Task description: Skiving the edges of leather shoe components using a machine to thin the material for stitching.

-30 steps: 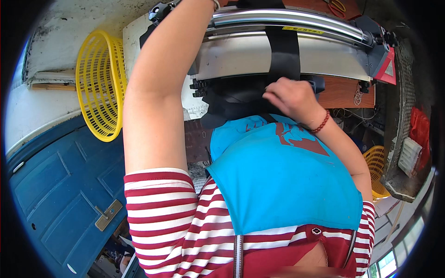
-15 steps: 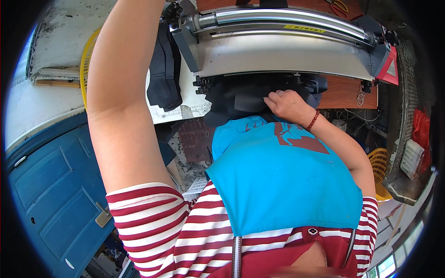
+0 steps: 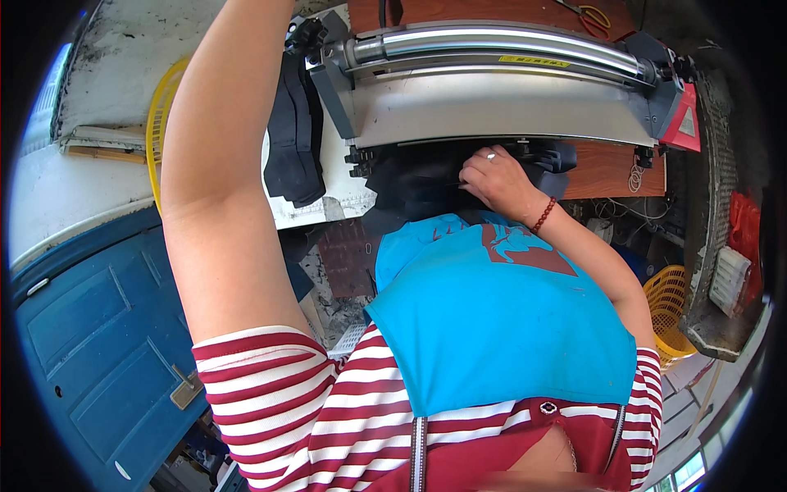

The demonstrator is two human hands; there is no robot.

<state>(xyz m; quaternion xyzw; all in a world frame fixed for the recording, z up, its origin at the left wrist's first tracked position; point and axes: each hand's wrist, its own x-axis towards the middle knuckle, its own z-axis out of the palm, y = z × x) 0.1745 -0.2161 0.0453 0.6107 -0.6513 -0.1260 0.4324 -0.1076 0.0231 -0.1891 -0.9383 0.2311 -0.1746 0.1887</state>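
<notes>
Under the front edge of the roller machine (image 3: 500, 102) lies a heap of black, cloth-like pieces (image 3: 410, 184). My right hand (image 3: 497, 177), with a ring and a red bead bracelet, rests on this heap. Its fingers are curled and drawn together at a black piece; the fingertips are partly hidden. My left forearm (image 3: 225, 131) reaches up past the machine's left end, and the left hand lies beyond the picture's top edge. Beside that arm, a stack of long black pieces (image 3: 295, 139) sits on a white surface.
Bolted at the machine's right end is a red and grey housing (image 3: 680, 119). Red-handled scissors (image 3: 594, 18) lie behind it. A yellow basket (image 3: 668, 316) stands low on the right, and another yellow rim (image 3: 157, 123) shows behind my left arm. A blue door (image 3: 106, 353) fills the lower left.
My right hand has shifted a little left over the black pieces and turned, so its ring now shows. A paler patch beside its fingers is no longer visible. The whole view has tilted slightly.
</notes>
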